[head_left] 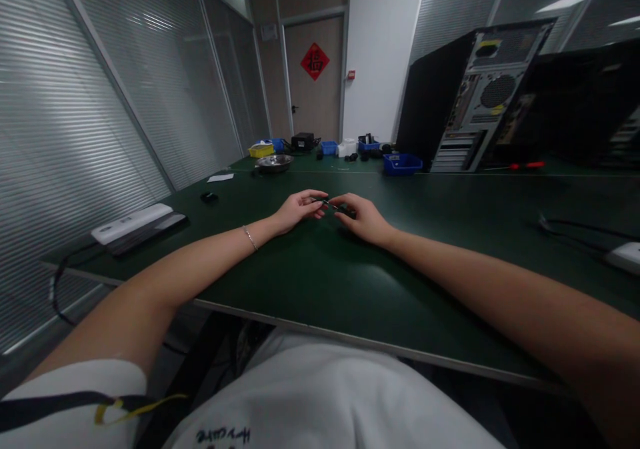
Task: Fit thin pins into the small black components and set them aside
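Observation:
Just above the green tabletop, my two hands almost meet in the middle of the view. My left hand (301, 211), with a thin bracelet at its wrist, has its fingers closed around something small and dark whose kind I cannot make out. Fingers bent, my right hand (365, 219) grips a small dark tool (348, 211). A thin shiny tip points from it toward the left fingertips. Whether that tip touches what the left hand holds is too small to tell.
A metal bowl (274, 163), a yellow bin (261, 150) and a blue bin (403, 164) stand farther back. At right rises a computer tower (480, 102). A white power strip (133, 223) lies at left; a small black item (209, 197) and white paper (221, 177) lie nearby.

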Demonstrator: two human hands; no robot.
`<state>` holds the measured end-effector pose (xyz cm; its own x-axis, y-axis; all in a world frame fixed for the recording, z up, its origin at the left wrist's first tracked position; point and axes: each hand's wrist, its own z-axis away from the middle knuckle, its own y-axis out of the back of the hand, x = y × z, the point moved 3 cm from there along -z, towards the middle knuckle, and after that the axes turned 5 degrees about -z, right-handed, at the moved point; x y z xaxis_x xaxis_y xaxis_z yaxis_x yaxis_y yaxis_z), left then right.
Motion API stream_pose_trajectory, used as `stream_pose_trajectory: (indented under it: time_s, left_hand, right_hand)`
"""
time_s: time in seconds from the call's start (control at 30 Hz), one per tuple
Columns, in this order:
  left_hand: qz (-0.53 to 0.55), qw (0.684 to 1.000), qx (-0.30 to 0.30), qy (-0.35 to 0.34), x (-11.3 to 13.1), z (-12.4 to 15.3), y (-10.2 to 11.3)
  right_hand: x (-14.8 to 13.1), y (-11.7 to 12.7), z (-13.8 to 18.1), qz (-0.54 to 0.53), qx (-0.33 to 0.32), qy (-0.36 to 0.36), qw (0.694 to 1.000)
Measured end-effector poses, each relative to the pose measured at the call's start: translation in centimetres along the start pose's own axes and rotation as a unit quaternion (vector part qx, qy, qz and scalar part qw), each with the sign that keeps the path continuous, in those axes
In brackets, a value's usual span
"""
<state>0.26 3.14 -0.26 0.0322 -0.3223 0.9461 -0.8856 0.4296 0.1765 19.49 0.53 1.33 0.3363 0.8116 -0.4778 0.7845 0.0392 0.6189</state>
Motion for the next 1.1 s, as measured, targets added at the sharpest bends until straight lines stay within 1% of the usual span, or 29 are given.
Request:
stream_pose_trajectory:
  time_s: [0.27, 0.37, 0.43, 0.57, 0.77, 0.87, 1.1]
  left_hand:
    - [-0.031, 0.999, 0.005, -0.006, 0.19, 0.02, -0.24]
    - [-0.059, 0.998, 0.002, -0.017, 0.37, 0.08, -0.37]
    - [-0.060, 0.998, -0.001, -0.017, 0.42, 0.11, -0.44]
    - [-0.014, 1.000, -0.002, 0.006, 0.39, 0.17, -0.48]
    - [0.066, 0.996, -0.023, 0.050, 0.35, 0.29, -0.38]
    - [0.084, 0.994, -0.030, 0.065, 0.31, 0.37, -0.20]
    - [0.096, 0.992, -0.045, 0.074, 0.26, 0.58, 0.06]
  right_hand:
    - [-0.16, 0.03, 0.18, 0.033, -0.010, -0.019, 0.999]
    - [-0.30, 0.16, 0.25, 0.039, -0.013, -0.020, 0.999]
    - [-0.41, 0.25, 0.28, 0.038, -0.016, -0.017, 0.999]
    - [-0.69, 0.32, 0.31, 0.027, -0.022, 0.002, 0.999]
    - [-0.77, 0.28, 0.31, 0.004, -0.021, 0.010, 1.000]
    - [-0.70, 0.29, 0.29, -0.012, -0.024, 0.009, 1.000]
    - [-0.55, 0.08, 0.19, -0.040, -0.024, 0.005, 0.999]
